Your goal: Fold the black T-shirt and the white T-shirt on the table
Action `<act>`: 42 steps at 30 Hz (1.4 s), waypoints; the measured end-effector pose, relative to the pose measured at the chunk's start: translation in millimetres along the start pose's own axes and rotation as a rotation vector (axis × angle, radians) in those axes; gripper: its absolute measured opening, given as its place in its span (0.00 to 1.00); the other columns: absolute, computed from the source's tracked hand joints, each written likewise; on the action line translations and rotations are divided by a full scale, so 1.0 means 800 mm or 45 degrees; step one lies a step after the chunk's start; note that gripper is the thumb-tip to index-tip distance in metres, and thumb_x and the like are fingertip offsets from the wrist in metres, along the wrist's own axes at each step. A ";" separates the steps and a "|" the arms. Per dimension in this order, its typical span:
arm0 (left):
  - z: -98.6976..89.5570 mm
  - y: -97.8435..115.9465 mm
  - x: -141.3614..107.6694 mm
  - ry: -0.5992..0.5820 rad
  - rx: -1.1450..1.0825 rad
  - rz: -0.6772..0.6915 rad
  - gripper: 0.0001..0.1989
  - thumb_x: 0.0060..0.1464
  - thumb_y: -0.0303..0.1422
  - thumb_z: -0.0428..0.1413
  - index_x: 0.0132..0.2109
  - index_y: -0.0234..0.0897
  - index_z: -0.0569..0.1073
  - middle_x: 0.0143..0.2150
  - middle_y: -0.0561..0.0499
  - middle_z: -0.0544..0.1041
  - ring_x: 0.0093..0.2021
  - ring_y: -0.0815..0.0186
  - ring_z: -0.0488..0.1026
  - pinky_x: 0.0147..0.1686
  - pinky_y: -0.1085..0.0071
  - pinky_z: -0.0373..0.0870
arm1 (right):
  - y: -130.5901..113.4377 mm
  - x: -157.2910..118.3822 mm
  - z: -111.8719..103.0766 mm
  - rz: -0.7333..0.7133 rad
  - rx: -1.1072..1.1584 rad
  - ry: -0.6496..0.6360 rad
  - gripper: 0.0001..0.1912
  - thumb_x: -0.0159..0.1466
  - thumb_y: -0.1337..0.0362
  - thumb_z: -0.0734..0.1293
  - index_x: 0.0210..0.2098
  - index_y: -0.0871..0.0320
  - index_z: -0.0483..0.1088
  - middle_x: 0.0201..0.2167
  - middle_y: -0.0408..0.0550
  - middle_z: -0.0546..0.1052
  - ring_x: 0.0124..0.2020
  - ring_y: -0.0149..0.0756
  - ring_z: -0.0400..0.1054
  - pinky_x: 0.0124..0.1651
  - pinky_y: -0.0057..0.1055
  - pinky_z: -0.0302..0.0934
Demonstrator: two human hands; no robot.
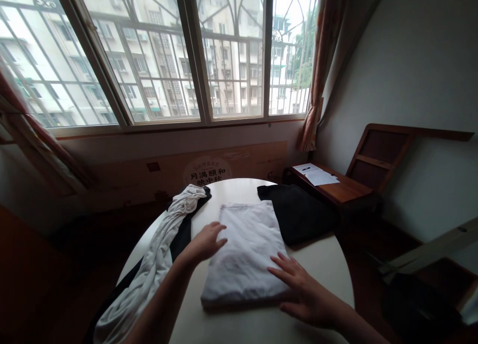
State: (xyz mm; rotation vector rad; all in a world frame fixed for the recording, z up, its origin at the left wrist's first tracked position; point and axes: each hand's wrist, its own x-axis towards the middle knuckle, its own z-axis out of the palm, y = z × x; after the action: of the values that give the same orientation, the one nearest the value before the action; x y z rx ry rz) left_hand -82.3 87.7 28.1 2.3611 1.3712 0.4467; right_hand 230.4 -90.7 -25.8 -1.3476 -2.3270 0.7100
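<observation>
A white garment (246,249), folded into a flat rectangle, lies in the middle of the round white table. At its left edge is my left hand (207,241), fingers stretched and apart, holding nothing. My right hand (295,286) is over the lower right edge of the folded cloth with its fingers spread; whether it touches the fabric I cannot tell. Behind and to the right lies a folded black garment (302,214), next to the white one. Along the table's left side a crumpled white garment (160,254) rests on dark cloth (182,237), partly behind my left forearm.
The round table (321,304) stands before a barred window (231,60). A printed cardboard panel (254,162) leans below the window. At the right is a wooden chair (353,189) with papers (317,174) and a pen on it. Curtains (311,120) hang at both sides.
</observation>
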 end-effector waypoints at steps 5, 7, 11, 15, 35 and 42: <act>0.034 0.067 -0.115 -0.561 0.002 0.149 0.42 0.49 0.40 0.63 0.70 0.42 0.63 0.73 0.41 0.59 0.72 0.49 0.55 0.69 0.53 0.54 | 0.006 -0.010 0.009 0.115 -0.140 0.008 0.36 0.57 0.71 0.64 0.65 0.50 0.66 0.73 0.52 0.52 0.75 0.55 0.41 0.71 0.64 0.36; 0.060 0.092 -0.131 -0.548 0.091 0.165 0.47 0.47 0.38 0.65 0.72 0.38 0.57 0.75 0.38 0.53 0.74 0.46 0.48 0.70 0.46 0.47 | 0.001 -0.006 0.014 0.128 -0.210 0.027 0.34 0.57 0.73 0.62 0.62 0.50 0.69 0.73 0.50 0.54 0.75 0.55 0.41 0.71 0.65 0.36; 0.115 0.116 -0.129 -0.424 0.241 0.219 0.45 0.52 0.39 0.62 0.73 0.32 0.55 0.75 0.33 0.49 0.74 0.42 0.44 0.70 0.41 0.43 | -0.007 0.005 0.023 0.076 -0.302 0.089 0.36 0.57 0.72 0.63 0.65 0.53 0.67 0.72 0.51 0.58 0.74 0.56 0.43 0.72 0.65 0.34; 0.148 0.108 -0.119 -0.316 0.342 0.294 0.33 0.63 0.37 0.52 0.72 0.33 0.59 0.73 0.34 0.54 0.73 0.43 0.50 0.69 0.39 0.47 | -0.006 0.010 0.028 0.044 -0.303 0.099 0.33 0.59 0.73 0.62 0.64 0.53 0.69 0.67 0.50 0.67 0.71 0.56 0.51 0.71 0.61 0.46; 0.088 -0.015 -0.225 0.131 0.144 0.241 0.20 0.51 0.30 0.61 0.52 0.50 0.82 0.60 0.45 0.77 0.63 0.49 0.71 0.61 0.55 0.70 | -0.019 -0.065 0.016 0.024 -0.161 -0.001 0.28 0.64 0.60 0.66 0.64 0.44 0.67 0.69 0.49 0.63 0.72 0.63 0.46 0.69 0.72 0.32; 0.073 -0.004 -0.197 -0.006 0.026 0.387 0.20 0.50 0.37 0.65 0.52 0.52 0.81 0.68 0.44 0.68 0.69 0.44 0.61 0.67 0.40 0.54 | -0.067 -0.021 0.056 0.065 -0.212 -0.067 0.52 0.54 0.64 0.68 0.74 0.50 0.44 0.75 0.48 0.47 0.75 0.60 0.33 0.71 0.66 0.19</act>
State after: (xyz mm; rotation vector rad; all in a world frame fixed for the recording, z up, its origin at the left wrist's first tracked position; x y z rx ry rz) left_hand -133.9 -57.9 -38.2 2.5948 1.0198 0.5105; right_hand 177.4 -138.9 -31.9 -1.4802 -2.4474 0.5837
